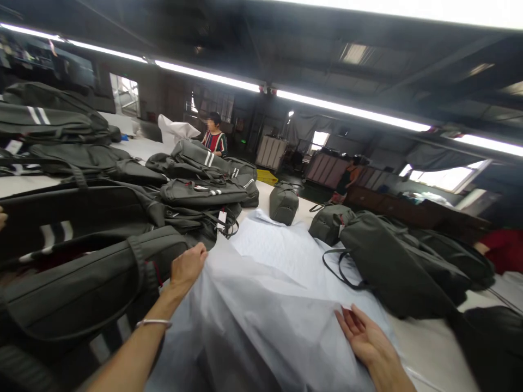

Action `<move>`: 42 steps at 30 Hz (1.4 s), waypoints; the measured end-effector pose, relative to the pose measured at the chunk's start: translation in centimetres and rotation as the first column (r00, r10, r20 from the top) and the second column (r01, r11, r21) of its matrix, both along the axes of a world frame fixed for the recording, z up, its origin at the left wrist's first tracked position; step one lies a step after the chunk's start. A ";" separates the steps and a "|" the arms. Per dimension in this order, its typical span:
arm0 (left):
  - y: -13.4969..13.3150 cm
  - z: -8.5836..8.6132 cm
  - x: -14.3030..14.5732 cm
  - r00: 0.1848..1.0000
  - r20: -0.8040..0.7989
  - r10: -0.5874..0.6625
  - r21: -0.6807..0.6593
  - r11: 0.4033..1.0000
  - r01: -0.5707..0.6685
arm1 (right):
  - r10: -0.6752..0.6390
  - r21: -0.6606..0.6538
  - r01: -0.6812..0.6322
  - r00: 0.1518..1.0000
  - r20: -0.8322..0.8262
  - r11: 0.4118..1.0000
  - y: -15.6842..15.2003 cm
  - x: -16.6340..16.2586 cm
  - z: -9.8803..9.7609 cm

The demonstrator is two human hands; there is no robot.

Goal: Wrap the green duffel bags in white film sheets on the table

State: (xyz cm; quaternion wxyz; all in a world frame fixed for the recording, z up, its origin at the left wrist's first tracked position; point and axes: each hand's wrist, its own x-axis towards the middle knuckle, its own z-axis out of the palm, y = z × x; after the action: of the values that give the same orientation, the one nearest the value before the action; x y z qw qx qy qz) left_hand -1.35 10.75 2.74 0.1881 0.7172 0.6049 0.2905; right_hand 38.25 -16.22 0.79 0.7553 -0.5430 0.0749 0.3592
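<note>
With fingers pinched, grips sheet (pixel 261 283) in left hand (pixel 186 270), left of centre; with right hand (pixel 365 335) (fingers loosely parted), touches its edge, lower right.

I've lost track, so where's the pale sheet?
In the head view, the pale sheet spans the lower centre, between left hand and right hand.

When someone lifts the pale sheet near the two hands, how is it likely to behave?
The pale sheet is likely floppy, since loose folds spread from the left hand. It is probably light for its size, as its edge looks thin.
</note>
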 end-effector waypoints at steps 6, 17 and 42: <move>-4.2 4.6 2.0 0.922 -0.085 -0.379 0.618 0.705 0.347 | -0.119 -0.028 0.117 0.989 -0.084 0.993 0.4 -1.2 0.9; -3.1 4.2 8.7 0.544 -0.239 -0.804 0.139 0.526 0.839 | 0.012 -0.191 0.206 0.651 0.759 0.960 -2.7 -3.2 3.3; 5.6 -1.6 12.8 0.483 -0.457 -0.746 -0.231 0.625 0.746 | 0.869 -0.805 -0.336 0.105 0.483 0.488 0.3 5.1 0.5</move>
State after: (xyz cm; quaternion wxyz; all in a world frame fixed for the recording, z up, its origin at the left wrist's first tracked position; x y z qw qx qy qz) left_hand 11.44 16.38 1.19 0.1274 0.9568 0.2603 -0.0220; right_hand 43.32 -15.96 1.29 0.2664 -0.7909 -0.4741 0.2807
